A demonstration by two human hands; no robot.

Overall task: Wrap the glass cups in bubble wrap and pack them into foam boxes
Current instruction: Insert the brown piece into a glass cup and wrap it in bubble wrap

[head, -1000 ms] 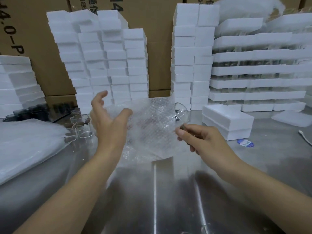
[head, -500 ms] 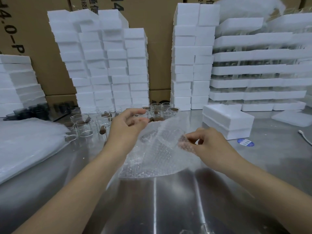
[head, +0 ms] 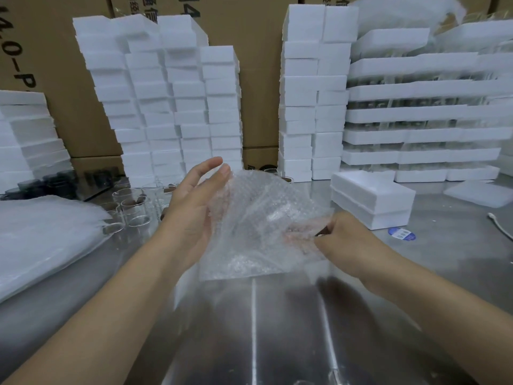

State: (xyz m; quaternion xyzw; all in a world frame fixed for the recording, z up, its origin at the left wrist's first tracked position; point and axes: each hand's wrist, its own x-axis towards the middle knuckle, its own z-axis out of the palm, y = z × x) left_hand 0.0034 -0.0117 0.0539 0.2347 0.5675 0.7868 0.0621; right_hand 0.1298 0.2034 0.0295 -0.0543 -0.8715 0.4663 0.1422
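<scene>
Left hand (head: pixel 194 218): fingers straight and together, palm pressed against the left side of the clear bubble wrap sheet (head: pixel 249 245). Right hand (head: pixel 349 240): fingers curled, pinching the sheet's right side. Something dark shows at its fingertips, can't tell what. Both hands are up off the brushed steel table (head: pixel 277 329), and the sheet's lower edge hangs just over it.

The clear glass cup (head: pixel 273 216) is inside the bunched sheet, between the two hands. Only a faint glint shows through and the outline is unclear.

Change: a second ago the cup stuck out bare at the sheet's upper right, with the left hand spread and off the wrap. Half a second ago the left hand pinched the top edge and folded it over. Now the fold is closed round the cup and the left palm holds it down.

Judgement: wrapping is about midway. The ends look loose and need tucking or rolling before boxing.

Two stacked white foam boxes (head: pixel 372 198) sit to the right of the right hand, apart from it. Bare glass cups (head: pixel 133 209) stand behind the left hand, beside a pile of bubble wrap sheets (head: pixel 41 240). Tall stacks of white foam boxes (head: pixel 166 107) line the back.
</scene>
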